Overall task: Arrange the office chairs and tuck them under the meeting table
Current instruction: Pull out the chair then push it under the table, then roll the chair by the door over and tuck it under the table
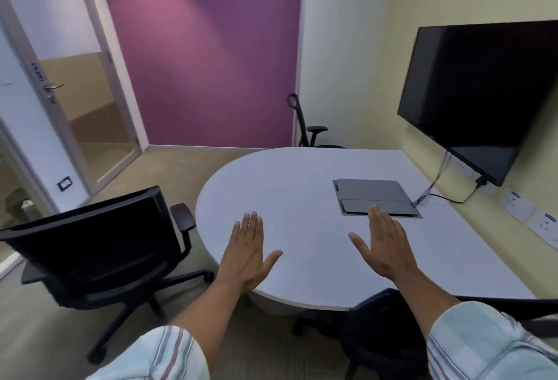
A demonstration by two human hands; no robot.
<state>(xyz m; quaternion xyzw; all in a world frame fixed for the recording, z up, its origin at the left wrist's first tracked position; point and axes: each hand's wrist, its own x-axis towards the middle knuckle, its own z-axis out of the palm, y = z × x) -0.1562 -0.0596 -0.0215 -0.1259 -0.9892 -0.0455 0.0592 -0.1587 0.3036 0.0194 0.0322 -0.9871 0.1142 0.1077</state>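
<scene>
A white meeting table (296, 198) with a rounded left end fills the middle. My left hand (246, 254) and my right hand (385, 243) hover flat over its near part, fingers extended, holding nothing. A black office chair (99, 247) stands on the floor left of the table, pulled out, its back toward me. A second black chair (389, 328) sits below my right arm at the table's near edge, partly under it. A third black chair (311, 130) stands beyond the far edge, mostly hidden by the table.
A grey cable box lid (371, 195) is set into the tabletop. A dark wall screen (480, 96) hangs on the right, cables and sockets below it. A glass door (75, 114) is at the left, a purple wall behind. Open carpet lies between door and table.
</scene>
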